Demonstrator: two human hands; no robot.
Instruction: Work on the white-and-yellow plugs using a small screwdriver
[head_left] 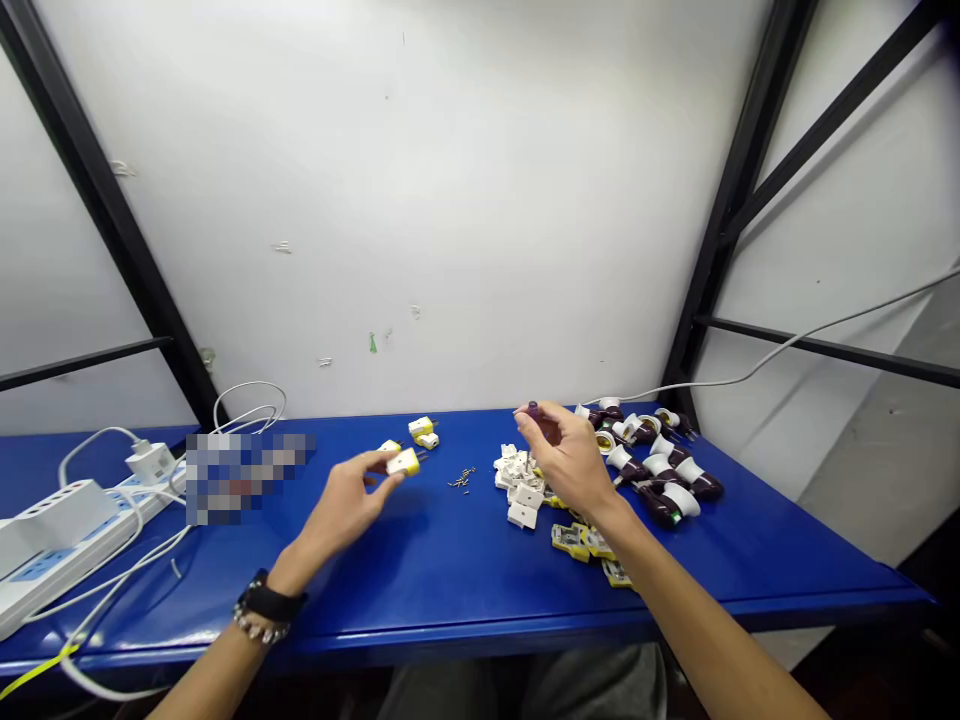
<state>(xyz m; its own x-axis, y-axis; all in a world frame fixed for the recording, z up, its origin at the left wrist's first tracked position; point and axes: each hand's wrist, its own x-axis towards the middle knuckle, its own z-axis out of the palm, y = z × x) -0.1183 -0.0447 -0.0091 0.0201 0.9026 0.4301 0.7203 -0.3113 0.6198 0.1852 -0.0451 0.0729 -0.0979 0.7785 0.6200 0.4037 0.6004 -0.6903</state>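
Now your left grip (345,500) clamps a yellow plug (402,462), prongs pointing right toward the white plug pieces (523,490); your right grip (564,460) pinches a dark part (532,410).

I see a bright blue table (450,570) against a plain white wall (480,200). The plugs (403,461) are yellow and white, the lamp sockets (660,505) dark maroon banded with white, and the power strip (52,535) white with blue panels.
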